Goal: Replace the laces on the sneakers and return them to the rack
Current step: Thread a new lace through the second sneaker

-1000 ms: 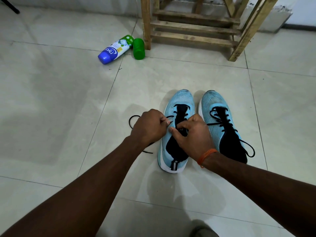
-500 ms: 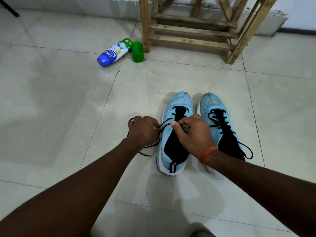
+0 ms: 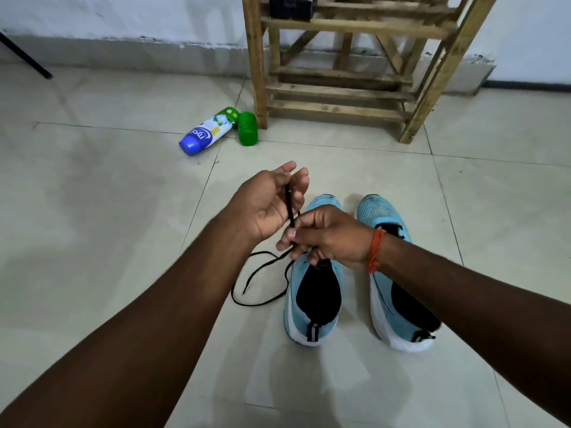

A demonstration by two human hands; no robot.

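Two light-blue sneakers stand side by side on the tiled floor, toes toward the rack. The left sneaker [image 3: 298,282] has a black lace [image 3: 256,273] trailing from it in a loop on the floor to its left. My right hand [image 3: 327,236] hovers over this shoe's tongue and pinches the lace between thumb and fingers. My left hand [image 3: 268,202] is raised palm up just to the left, its fingers relaxed, with the lace's upper end standing against them. The right sneaker [image 3: 383,211] is partly hidden by my right forearm.
A wooden shoe rack [image 3: 340,91] stands against the wall beyond the shoes, with a black box [image 3: 290,6] on an upper shelf. A blue-and-white spray bottle [image 3: 207,134] and its green cap [image 3: 247,128] lie by the rack's left leg. A black rod [image 3: 24,57] is far left.
Both hands rose from the left sneaker's eyelets. My left hand turned palm up and loosened; my right hand now pinches the lace, drawn up out of the shoe. The view tilted up.
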